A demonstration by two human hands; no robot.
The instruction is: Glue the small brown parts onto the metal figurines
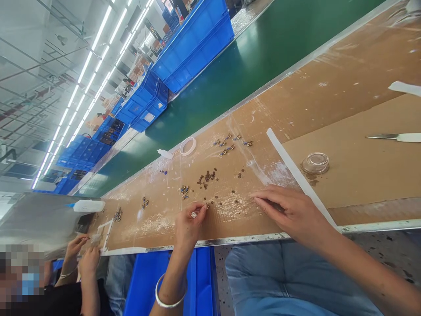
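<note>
Small brown discs (208, 177) lie scattered at the frame's centre on the bench (158, 221). The left hand (188, 224) pinches a tiny piece (207, 206), best held lightly by its edge; the right hand (292, 210) is nearly closed, any hold unclear.

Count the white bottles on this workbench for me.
2: a small white bottle beside the tape roll, and a larger blue-tipped bottle near a co-worker's hand. Others may be hidden.

Small piece (207, 206) pinched by left hand (187, 227): partly covered, too small to identify. Right hand (292, 211): contents, if any, unresolved. Knife (396, 137): handle cut off by right edge.
</note>
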